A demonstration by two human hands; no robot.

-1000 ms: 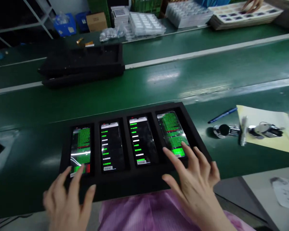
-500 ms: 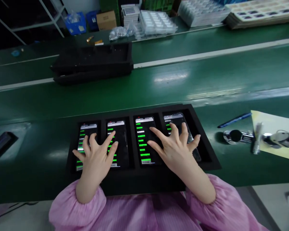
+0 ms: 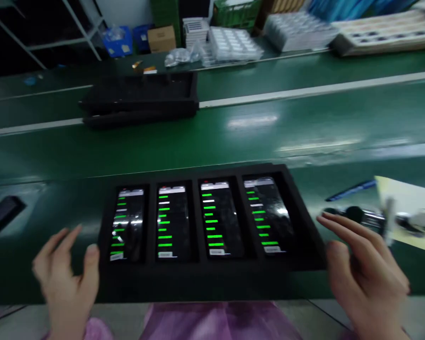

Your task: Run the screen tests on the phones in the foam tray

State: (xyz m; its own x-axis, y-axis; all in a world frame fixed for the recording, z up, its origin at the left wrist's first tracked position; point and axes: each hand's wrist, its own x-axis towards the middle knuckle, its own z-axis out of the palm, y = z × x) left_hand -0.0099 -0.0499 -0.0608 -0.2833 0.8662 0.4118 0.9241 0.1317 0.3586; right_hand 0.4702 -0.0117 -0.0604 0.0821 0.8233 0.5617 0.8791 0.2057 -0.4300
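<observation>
A black foam tray (image 3: 194, 276) lies at the near edge of the green bench, with several smartphones side by side in its slots. Green and white text lines show on every screen, from the leftmost phone (image 3: 132, 231) to the rightmost phone (image 3: 274, 203). My left hand (image 3: 65, 269) is just off the tray's left end, fingers apart and holding nothing. Off the right end is my right hand (image 3: 366, 269), thumb and fingers apart, its fingertips close to the tray's corner. Neither hand touches a phone.
Farther back sits a stack of black trays (image 3: 140, 99). To the right are a blue pen (image 3: 350, 190), a shiny metal object (image 3: 370, 217) and yellowish paper (image 3: 411, 193). A dark device (image 3: 3, 215) lies far left. Clear plastic trays (image 3: 233, 45) and a cardboard box (image 3: 162, 38) stand behind.
Both hands have lifted off the phone screens and moved outward, the left hand to the tray's left side, the right hand to its right side. The phones remain in their slots.
</observation>
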